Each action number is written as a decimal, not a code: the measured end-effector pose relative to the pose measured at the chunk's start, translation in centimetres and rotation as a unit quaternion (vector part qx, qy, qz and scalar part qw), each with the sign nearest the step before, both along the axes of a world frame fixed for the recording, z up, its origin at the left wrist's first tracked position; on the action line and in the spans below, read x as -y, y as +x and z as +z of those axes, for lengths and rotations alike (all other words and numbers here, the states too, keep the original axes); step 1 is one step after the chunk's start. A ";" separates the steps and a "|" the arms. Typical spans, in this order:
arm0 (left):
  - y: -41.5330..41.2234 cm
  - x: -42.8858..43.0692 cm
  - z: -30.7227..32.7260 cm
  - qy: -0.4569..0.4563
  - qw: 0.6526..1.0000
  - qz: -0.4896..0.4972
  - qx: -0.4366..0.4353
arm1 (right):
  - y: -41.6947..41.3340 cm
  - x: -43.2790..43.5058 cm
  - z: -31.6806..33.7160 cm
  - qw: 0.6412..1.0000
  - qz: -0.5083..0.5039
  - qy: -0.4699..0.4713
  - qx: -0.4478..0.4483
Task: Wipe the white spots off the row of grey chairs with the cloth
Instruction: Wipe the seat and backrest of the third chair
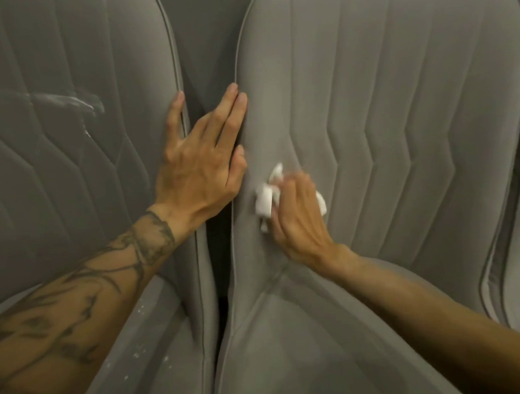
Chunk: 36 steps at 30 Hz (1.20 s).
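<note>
Grey upholstered chairs side by side: left chair [71, 176], right chair [399, 129]. White cloth [266, 198] at frame centre, bunched, pressed on right chair backrest near its left edge. Right hand [299, 222] fingers closed around cloth. Left hand [199, 157] fingers spread flat, bridging gap between chairs. White smear [67, 100] upper left; white specks [140, 347] on left seat, lower left
</note>
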State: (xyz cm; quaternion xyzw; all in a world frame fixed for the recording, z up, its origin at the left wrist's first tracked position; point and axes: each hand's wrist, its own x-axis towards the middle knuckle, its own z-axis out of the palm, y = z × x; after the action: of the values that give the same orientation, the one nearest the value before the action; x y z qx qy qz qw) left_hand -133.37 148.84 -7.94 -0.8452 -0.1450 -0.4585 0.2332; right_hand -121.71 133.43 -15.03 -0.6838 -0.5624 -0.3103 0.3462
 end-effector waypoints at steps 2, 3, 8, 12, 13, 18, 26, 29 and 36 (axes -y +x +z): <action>0.0 -0.1 -0.1 -0.002 1.000 0.003 0.003 | 0.2 -1.7 2.0 0.995 -0.026 0.070 -0.064; 0.0 -0.1 -0.1 -0.001 1.000 0.004 0.005 | -0.4 -2.2 2.1 0.989 -0.033 0.100 -0.108; 0.0 0.2 0.1 -0.005 1.000 0.001 0.004 | -4.2 1.1 -4.0 0.992 0.010 -0.027 -0.126; -0.2 0.3 0.1 -0.009 1.000 0.008 0.000 | -2.8 1.1 -3.5 0.987 -0.008 -0.029 -0.156; -0.2 0.3 0.1 -0.010 1.000 0.009 -0.003 | -2.6 0.3 -2.6 0.982 -0.021 0.012 -0.187; -0.2 0.3 0.1 -0.014 1.000 0.009 -0.008 | -4.7 0.2 -3.9 0.969 -0.042 0.018 -0.243; -0.5 0.8 0.6 -0.024 0.999 0.013 -0.021 | -6.3 7.0 -8.2 0.942 0.047 -0.315 -0.103; -1.5 2.0 0.2 -0.063 0.997 0.004 -0.045 | -4.4 6.2 -7.7 0.940 -0.002 -0.335 -0.065; -8.1 8.1 -7.3 -0.169 0.974 -0.004 -0.152 | -6.7 5.6 -8.0 0.926 -0.068 -0.359 -0.093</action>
State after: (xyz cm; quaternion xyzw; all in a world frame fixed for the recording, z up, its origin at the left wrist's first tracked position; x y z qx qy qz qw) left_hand -141.51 140.70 -15.26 -0.9329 -0.1802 -0.2940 0.1042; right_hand -128.40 127.81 -23.03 -0.8247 -0.5537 -0.0458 0.1061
